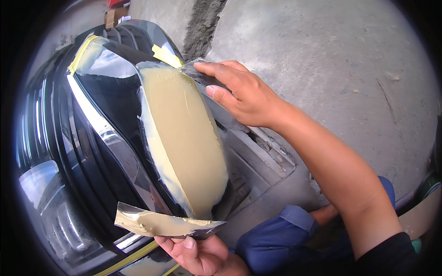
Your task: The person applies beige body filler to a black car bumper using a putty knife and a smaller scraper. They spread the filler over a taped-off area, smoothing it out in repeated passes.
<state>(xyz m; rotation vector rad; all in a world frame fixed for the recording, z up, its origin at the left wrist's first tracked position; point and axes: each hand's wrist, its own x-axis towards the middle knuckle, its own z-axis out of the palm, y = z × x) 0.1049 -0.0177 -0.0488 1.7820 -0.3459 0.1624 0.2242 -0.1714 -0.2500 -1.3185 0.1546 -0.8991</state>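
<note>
A black glossy car bumper (60,124) carries a long panel of beige filler paste (177,133), paler along its left edge, with yellow masking tape (82,53) at an upper corner. At the lower centre my left hand (195,253) grips a curved, dark-edged plate (168,223) smeared with beige paste. My right hand (232,89), fingers curled and close together, holds a thin grey spreader (193,69) at the upper right edge of the filler; part of it is hidden by my fingers. A loose yellow tape end (166,56) sticks out above the filler.
A grey concrete floor (340,55) lies to the right, with a rough dark crack near the top. A cardboard box (112,18) and a red object stand behind the bumper. My bent legs in blue trousers (271,244) are at the lower right, near a grey lower edge of the vehicle.
</note>
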